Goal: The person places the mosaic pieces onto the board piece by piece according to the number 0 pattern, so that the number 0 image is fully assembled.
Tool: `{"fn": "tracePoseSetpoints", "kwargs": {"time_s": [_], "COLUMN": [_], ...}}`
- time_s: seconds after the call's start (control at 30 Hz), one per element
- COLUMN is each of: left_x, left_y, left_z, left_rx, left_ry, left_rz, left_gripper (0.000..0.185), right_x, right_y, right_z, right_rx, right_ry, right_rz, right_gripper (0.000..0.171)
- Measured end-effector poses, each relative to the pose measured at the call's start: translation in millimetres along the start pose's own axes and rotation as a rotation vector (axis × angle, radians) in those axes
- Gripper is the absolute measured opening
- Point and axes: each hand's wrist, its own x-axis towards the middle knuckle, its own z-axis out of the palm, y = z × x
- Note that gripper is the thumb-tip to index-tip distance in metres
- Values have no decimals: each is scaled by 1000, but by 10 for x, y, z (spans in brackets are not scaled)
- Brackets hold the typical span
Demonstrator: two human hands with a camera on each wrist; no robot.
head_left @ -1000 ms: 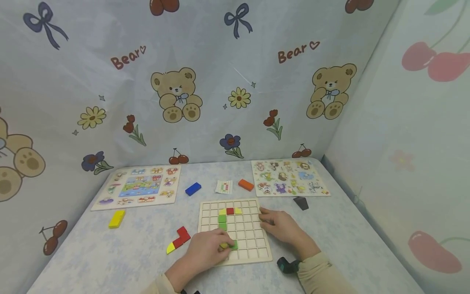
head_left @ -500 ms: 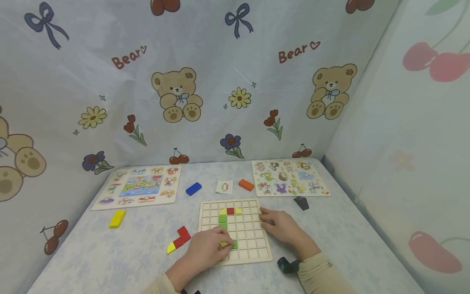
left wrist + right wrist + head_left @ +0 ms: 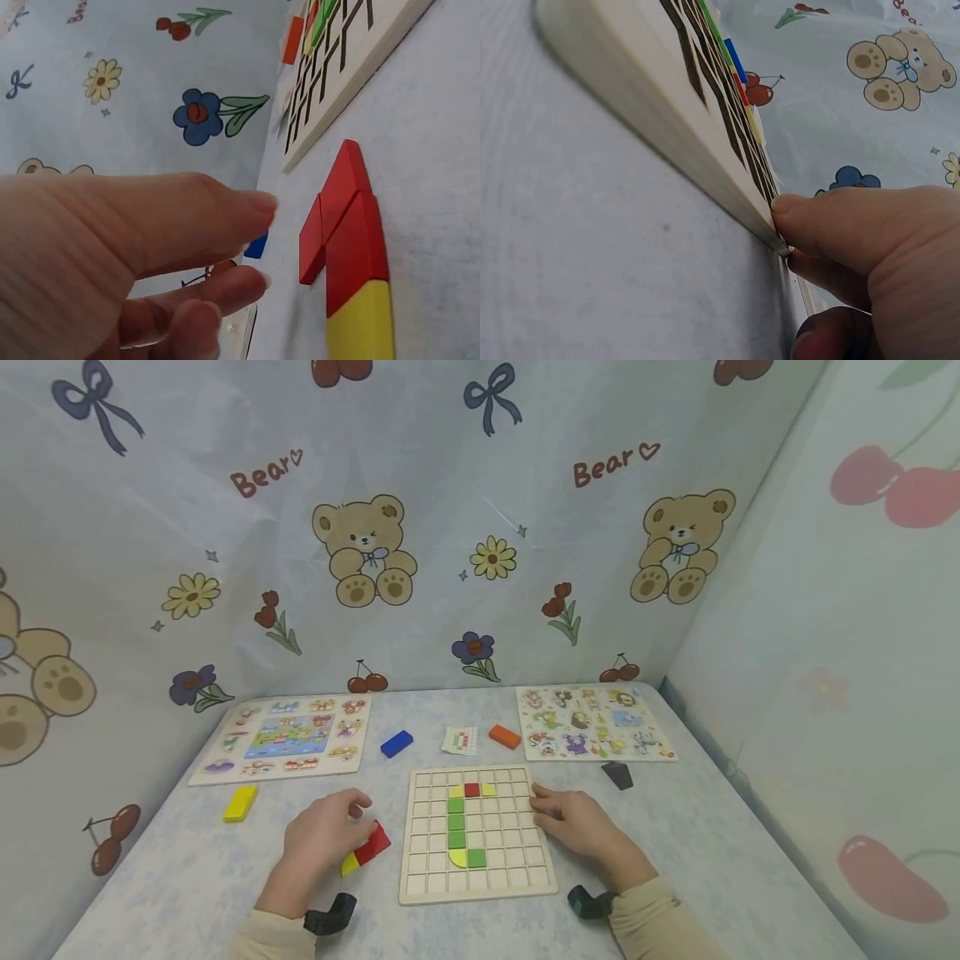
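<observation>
So the grid board (image 3: 477, 881) in the middle of the worktop (image 3: 187, 877) has a hooked run of blocks in it: yellow, red, yellow along the top, green down the column, a yellow and green pair at the bottom, and most squares are empty, so I'd say it's early days. The left hand (image 3: 324, 832) hovers with loose fingers, gripping nothing, over the red block (image 3: 372, 845) and its yellow neighbour (image 3: 348, 864) just left of the board. The right hand (image 3: 572, 820) rests with fingertips against the board's right edge, while blue (image 3: 396, 743), orange (image 3: 504, 737), yellow (image 3: 240, 802) and black (image 3: 617, 774) blocks lie unused.
</observation>
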Motion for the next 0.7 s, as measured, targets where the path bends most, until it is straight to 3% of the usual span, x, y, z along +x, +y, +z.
{"fn": "tracePoseSetpoints", "kwargs": {"time_s": [0.17,0.57,0.7], "left_x": [9,84,106], "left_y": [-13,-42,26], "left_z": [41,133,162], "left_rx": [11,63,34], "left_ry": [-51,8,39], "left_rz": [37,59,88], "left_gripper": [29,28,30], "right_x": [-9,-23,-19], "right_y": [10,10,6], "right_z": [-1,1,1], "right_rx": [9,20,15], "right_ry": [2,1,-1], "right_rz": [-2,-2,2], "right_gripper": [33,34,34]}}
